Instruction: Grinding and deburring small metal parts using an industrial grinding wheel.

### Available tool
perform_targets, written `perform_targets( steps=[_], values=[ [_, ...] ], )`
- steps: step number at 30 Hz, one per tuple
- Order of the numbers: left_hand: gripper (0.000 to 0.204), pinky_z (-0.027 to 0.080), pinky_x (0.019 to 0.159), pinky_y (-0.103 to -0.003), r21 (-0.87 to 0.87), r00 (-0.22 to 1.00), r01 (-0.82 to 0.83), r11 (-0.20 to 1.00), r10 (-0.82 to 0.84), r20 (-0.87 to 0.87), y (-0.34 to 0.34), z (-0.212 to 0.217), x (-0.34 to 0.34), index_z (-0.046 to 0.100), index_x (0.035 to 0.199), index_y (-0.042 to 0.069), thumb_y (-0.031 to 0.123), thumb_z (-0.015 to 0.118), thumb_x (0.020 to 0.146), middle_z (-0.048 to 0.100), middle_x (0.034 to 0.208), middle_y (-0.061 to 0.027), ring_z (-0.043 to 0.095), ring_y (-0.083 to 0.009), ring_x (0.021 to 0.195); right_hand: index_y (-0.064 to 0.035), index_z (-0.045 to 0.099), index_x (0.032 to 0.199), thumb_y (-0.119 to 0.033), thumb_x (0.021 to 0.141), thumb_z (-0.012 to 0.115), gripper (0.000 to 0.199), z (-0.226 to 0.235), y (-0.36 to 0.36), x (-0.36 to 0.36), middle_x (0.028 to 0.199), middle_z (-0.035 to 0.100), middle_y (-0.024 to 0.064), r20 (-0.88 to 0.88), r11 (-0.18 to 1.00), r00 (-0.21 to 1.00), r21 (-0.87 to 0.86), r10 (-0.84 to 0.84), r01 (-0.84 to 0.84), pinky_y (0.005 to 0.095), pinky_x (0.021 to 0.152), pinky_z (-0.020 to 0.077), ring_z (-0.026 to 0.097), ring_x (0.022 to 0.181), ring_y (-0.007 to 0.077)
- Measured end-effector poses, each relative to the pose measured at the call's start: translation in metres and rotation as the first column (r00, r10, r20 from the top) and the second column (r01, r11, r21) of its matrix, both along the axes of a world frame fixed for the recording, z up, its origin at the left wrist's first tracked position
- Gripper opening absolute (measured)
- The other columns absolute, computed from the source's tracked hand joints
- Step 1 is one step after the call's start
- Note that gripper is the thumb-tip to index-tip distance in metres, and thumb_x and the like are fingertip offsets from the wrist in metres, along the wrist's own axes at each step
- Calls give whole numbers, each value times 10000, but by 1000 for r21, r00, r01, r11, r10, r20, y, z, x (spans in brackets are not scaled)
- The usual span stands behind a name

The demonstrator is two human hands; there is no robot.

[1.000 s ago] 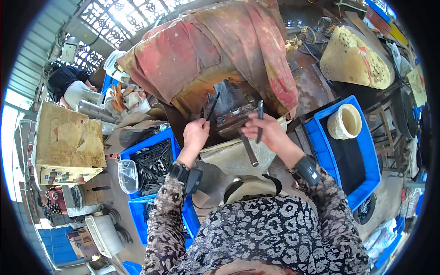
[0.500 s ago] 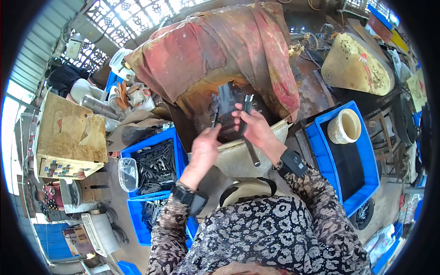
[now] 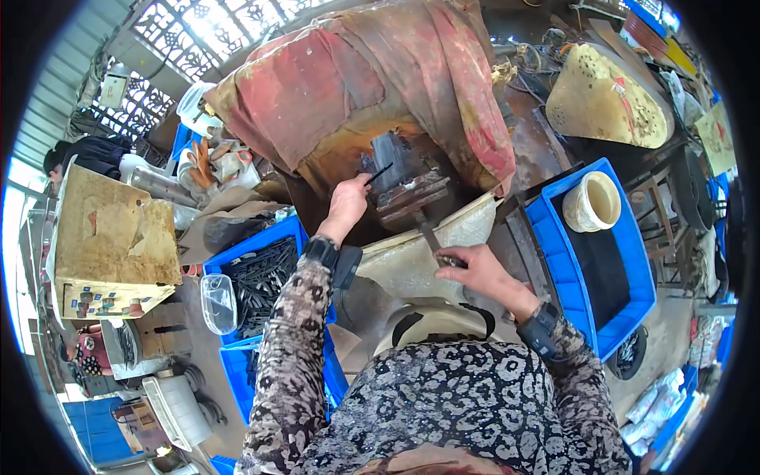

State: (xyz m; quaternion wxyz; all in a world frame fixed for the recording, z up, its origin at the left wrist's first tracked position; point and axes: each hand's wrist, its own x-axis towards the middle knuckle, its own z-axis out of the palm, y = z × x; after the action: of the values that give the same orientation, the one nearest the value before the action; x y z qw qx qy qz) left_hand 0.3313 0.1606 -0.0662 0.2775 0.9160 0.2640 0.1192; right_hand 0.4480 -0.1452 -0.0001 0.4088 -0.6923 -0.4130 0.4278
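Note:
My left hand (image 3: pixel 348 207) is closed, pinching a thin dark strip (image 3: pixel 381 172) that points up and right over the work area under the red cloth hood. Lower and to the right, my right hand (image 3: pixel 481 271) is closed around the dark end of a metal bar (image 3: pixel 428 234). The bar slopes up and left to a worn, dark block (image 3: pixel 414 195). A grey, blurred surface (image 3: pixel 389 158) lies behind the strip. The fingers hide most of the bar's gripped end.
Stained red cloth (image 3: pixel 332 79) covers the machine ahead. On the left is a blue bin (image 3: pixel 297 229) of dark strips, with a clear plastic tub (image 3: pixel 218 305) beside it. A blue crate (image 3: pixel 566 277) on the right holds a whitish bucket (image 3: pixel 591 203).
My right hand has moved down and right, from dark pieces held near the hood to the bar's end. My left hand has risen slightly, and its strip now tilts to the right.

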Motion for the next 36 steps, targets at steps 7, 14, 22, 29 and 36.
perform_targets(
  steps=[7, 14, 22, 29, 36],
  values=[
    [386, 511, 827, -392, 33, 966, 255, 966, -253, -42, 1, -33, 13, 635, 1134, 96, -37, 547, 782, 659, 1023, -181, 630, -357, 940, -105, 659, 1070, -265, 761, 760, 363, 7, -6, -8, 890, 676, 156, 319, 986, 947, 137, 48, -96, 348, 710, 531, 673, 795, 295],
    [357, 505, 847, -398, 147, 963, 268, 952, -266, -34, 9, -22, 8, 655, 1102, 130, 12, 549, 783, 664, 1040, -145, 627, -335, 965, -121, 645, 1055, -234, 751, 724, 335, 7, 1, 4, 788, 641, 117, 535, 959, 839, 173, 101, -226, 393, 641, 514, 640, 714, 314],
    [336, 514, 754, -452, 273, 999, -42, 961, 39, 16, -63, 43, -47, 608, 1085, 90, 87, 582, 749, 664, 933, -153, 636, -347, 883, -95, 642, 1046, -78, 608, 682, 440, -1, -28, 5, 725, 604, 110, 723, 907, 686, 234, 78, -349, 427, 564, 474, 599, 636, 330],
    [237, 506, 718, -447, 160, 955, -211, 964, 169, 244, -120, -5, -52, 620, 961, 20, 126, 606, 750, 616, 818, -177, 610, -368, 814, 0, 621, 1079, -138, 879, 643, 244, 40, 57, 44, 922, 664, 188, 501, 820, 802, 572, -326, -24, 345, 768, 504, 640, 836, 310],
    [231, 514, 715, -456, 100, 942, -314, 944, 297, 153, -134, -7, -28, 654, 881, 35, 244, 594, 803, 652, 821, -174, 639, -361, 802, 25, 596, 1065, -240, 926, 577, 300, 63, 187, 132, 907, 657, 181, 696, 852, 640, 510, -326, -121, 350, 803, 473, 630, 846, 288]
  ],
)
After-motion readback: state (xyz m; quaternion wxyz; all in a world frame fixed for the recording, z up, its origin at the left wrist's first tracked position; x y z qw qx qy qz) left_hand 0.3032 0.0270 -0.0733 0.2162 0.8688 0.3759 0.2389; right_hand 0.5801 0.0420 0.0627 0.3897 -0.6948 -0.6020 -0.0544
